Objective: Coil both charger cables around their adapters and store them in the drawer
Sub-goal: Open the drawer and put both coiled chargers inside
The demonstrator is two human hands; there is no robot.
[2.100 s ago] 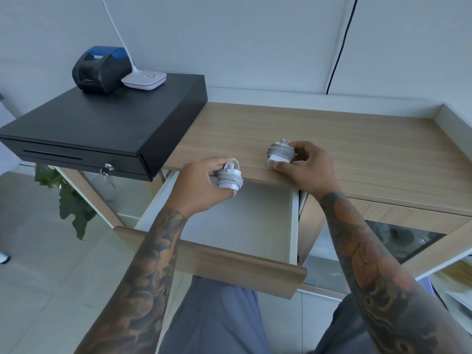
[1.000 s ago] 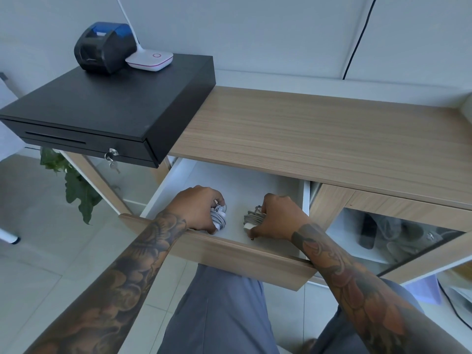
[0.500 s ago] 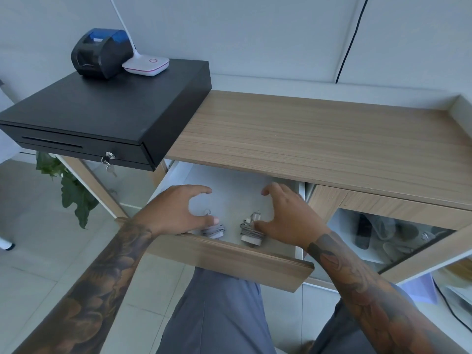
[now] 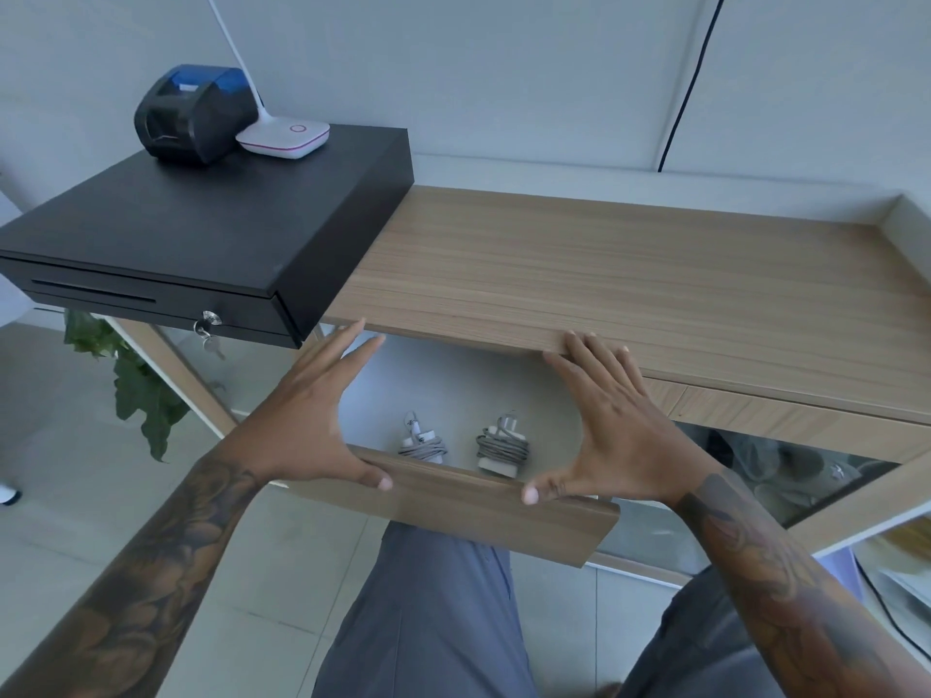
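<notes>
Your left hand point(image 4: 307, 420) and right hand point(image 4: 619, 430) hover over the open drawer point(image 4: 453, 501), fingers straight and spread, gripping nothing; the thumbs seem to brush its front edge. Both coiled chargers, the left charger point(image 4: 422, 448) and the right charger point(image 4: 503, 449), lie side by side at centre frame, just behind that edge, bare drawer floor beyond.

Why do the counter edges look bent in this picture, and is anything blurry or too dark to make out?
Head view: the wide-angle lens bows the counter and the wall lines. Soft, even daylight, no harsh glare. The coiled chargers in the drawer look sharp; both hands are slightly soft-edged. The things behind the glass front at right are murky.
</notes>
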